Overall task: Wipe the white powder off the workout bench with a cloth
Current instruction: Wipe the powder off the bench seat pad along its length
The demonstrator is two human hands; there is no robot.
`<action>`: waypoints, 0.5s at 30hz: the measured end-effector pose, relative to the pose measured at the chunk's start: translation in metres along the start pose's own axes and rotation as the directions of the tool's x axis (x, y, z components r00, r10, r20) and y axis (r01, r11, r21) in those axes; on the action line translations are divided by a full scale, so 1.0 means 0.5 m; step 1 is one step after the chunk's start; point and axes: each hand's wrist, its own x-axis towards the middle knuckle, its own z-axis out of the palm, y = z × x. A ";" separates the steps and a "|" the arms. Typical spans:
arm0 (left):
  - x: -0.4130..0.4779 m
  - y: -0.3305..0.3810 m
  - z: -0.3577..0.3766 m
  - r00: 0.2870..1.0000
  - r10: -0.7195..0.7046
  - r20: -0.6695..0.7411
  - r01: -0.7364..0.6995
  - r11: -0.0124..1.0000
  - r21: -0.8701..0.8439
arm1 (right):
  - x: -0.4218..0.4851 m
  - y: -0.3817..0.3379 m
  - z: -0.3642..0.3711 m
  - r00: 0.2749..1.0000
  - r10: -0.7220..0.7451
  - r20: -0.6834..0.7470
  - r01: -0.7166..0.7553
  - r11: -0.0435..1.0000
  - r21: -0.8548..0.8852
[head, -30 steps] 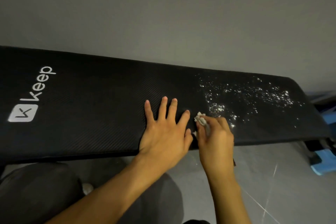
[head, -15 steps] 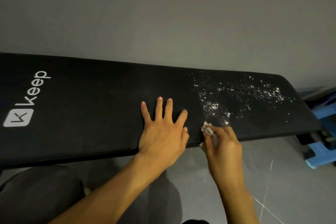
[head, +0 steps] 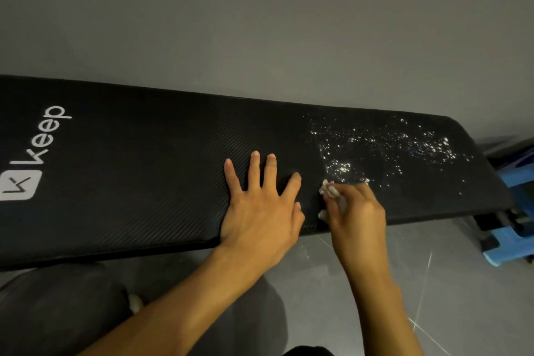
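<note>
Pinching a crumpled white cloth (head: 329,191) at the near edge of the black ribbed padded bench (head: 130,182), right hand (head: 358,214) borders scattered white powder (head: 390,147); left hand (head: 257,214), grip open, presses flat alongside.

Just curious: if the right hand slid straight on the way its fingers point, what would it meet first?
Probably the nearest clump of white powder, just beyond the cloth the right hand pinches, on the workout bench; depth is unclear.

Dim, flat light: white powder (head: 390,144) glints just beyond my slightly blurred right hand (head: 357,212), while wide-angle distortion bows the bench (head: 130,182) toward the edges.
</note>
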 end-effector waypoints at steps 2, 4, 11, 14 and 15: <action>-0.001 0.001 -0.002 1.000 -0.001 0.001 0.001 1.000 -0.006 | 0.045 -0.006 0.015 0.999 0.041 -0.012 -0.042 0.997 -0.058; -0.002 0.001 -0.001 1.000 -0.002 -0.002 0.002 1.000 -0.009 | 0.072 -0.015 0.026 0.998 0.057 -0.034 -0.059 0.995 -0.076; 0.001 0.003 0.004 1.000 -0.008 -0.009 0.008 1.000 0.008 | -0.006 -0.017 0.017 0.998 0.009 -0.054 -0.010 1.000 -0.019; 0.002 0.005 0.005 1.000 -0.007 -0.002 0.007 1.000 0.011 | 0.041 -0.022 0.030 0.996 0.072 -0.056 -0.076 0.994 -0.082; 0.002 0.006 0.004 1.000 -0.007 0.003 0.007 1.000 0.009 | 0.063 -0.026 0.035 0.994 0.096 -0.055 -0.101 0.991 -0.093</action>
